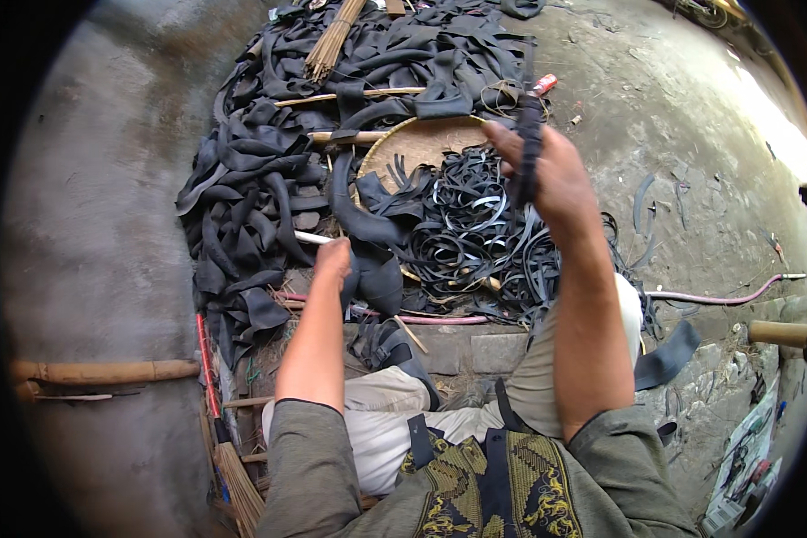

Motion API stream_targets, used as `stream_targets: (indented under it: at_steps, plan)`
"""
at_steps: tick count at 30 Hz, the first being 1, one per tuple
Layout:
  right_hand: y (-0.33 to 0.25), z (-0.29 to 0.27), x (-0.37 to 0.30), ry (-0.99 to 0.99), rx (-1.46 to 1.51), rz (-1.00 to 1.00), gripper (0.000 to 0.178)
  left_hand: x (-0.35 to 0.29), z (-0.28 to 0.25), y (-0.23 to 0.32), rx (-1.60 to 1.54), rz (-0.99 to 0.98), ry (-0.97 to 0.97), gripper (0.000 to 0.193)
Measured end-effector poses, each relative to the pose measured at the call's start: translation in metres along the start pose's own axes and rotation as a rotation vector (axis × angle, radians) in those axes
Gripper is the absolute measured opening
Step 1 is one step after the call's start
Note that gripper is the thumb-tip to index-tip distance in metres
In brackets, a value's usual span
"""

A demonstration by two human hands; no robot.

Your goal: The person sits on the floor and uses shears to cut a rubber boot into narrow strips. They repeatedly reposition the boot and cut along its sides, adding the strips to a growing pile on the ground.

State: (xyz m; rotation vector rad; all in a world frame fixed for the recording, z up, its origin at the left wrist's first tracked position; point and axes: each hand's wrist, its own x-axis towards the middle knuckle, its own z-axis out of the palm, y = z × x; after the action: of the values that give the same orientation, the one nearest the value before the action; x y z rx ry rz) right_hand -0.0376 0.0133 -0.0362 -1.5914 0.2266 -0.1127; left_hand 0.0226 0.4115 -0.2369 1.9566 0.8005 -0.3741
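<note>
My left hand (334, 258) is closed at the edge of the heap, against a piece of black rubber (378, 283) that it seems to grip. A pale stick (312, 238) shows right beside its knuckles. Raised to the right, my right hand (560, 175) is wrapped around the dark handle of a long, thin, knife-like tool (529, 134). The tool points away from me and its upper part is blurred. Below and left of that hand lies a tangle of narrow black rubber strips (471, 224), partly on a round woven tray (421, 139).
Wide black rubber scraps (260, 170) are heaped ahead and left. A bundle of thin sticks (334, 40) lies on top. A pink hose (717, 298) runs across the floor. Bamboo poles (108, 371) and a broom (236, 475) are at the left; a rubber piece (668, 356) lies right.
</note>
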Motion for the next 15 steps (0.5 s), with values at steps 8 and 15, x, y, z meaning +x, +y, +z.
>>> stream_targets:
  at_steps: [8, 15]
  plan:
    - [-0.002, -0.007, -0.005, 0.081, -0.133, 0.119, 0.038, 0.05, 0.079, -0.102, 0.594, 0.146, -0.04, 0.067]
    - [-0.006, 0.006, -0.009, 0.088, -0.39, 0.146, 0.039, 0.041, 0.094, -0.084, 1.017, 0.055, -0.129, 0.072]
